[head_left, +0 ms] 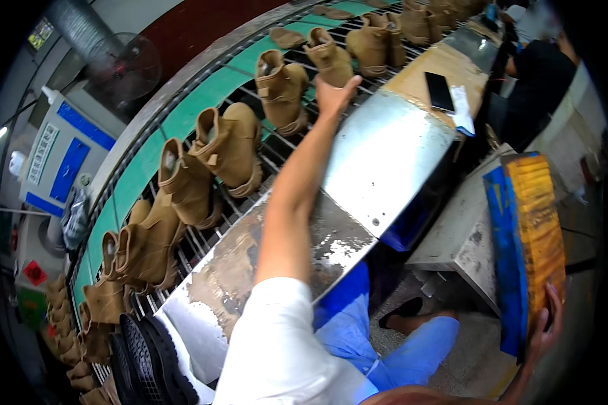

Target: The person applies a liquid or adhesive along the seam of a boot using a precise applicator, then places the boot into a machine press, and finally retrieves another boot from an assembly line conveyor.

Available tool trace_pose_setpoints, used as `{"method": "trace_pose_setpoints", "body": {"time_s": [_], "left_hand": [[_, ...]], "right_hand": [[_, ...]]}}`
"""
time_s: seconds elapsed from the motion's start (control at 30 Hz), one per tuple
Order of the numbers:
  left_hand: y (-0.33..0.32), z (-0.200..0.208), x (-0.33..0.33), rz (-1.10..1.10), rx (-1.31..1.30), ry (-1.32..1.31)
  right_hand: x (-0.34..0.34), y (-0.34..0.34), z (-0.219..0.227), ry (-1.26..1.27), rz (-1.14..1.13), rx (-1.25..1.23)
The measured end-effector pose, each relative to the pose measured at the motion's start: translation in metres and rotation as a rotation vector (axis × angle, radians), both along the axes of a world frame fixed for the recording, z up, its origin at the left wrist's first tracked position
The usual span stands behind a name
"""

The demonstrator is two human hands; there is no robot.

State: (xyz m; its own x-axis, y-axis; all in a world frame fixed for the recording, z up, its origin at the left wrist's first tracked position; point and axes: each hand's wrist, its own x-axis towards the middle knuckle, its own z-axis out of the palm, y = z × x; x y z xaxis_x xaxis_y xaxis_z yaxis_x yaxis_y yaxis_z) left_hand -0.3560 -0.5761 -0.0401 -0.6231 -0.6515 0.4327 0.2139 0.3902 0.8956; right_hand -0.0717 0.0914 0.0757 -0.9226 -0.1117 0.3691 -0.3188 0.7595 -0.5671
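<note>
My left arm reaches across to the conveyor, where my left hand (336,96) grips the lower end of a tan ankle boot (329,59). The thumb sticks out on the right; the other fingers are partly hidden by the boot. At the right, my right hand (546,325) lies along the edge of a worn yellow-and-blue slab (539,226), fingers stretched and apart. The slab stands upright beside a grey box-like stand (456,236). More tan boots, such as a strapped one (280,91) and a pair (228,145), stand on the conveyor rods left of my hand.
A curved conveyor with a green strip (140,156) runs along the left and far side. A metal-topped ledge (385,155) borders it, bearing a black phone (440,92) and a white cloth item (461,110). Black soles (145,358) lie near left. Another person (537,88) sits far right.
</note>
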Motion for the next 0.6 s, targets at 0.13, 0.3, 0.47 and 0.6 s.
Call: {"method": "trace_pose_setpoints", "body": {"time_s": [0.13,0.3,0.47,0.6], "left_hand": [[0.003,-0.002,-0.032,0.101,0.106,-0.161],[-0.022,0.018,0.042,0.073,0.291,-0.039],[0.108,0.075,0.221,-0.280,0.427,0.032],[0.186,0.071,0.383,-0.236,0.053,-0.133]], "right_hand": [[0.015,-0.006,0.009,-0.019,-0.076,0.032],[-0.001,-0.028,0.010,0.088,-0.039,0.109],[0.045,-0.145,0.005,0.068,0.161,-0.278],[0.069,-0.292,-0.022,-0.088,0.446,-0.571]]}}
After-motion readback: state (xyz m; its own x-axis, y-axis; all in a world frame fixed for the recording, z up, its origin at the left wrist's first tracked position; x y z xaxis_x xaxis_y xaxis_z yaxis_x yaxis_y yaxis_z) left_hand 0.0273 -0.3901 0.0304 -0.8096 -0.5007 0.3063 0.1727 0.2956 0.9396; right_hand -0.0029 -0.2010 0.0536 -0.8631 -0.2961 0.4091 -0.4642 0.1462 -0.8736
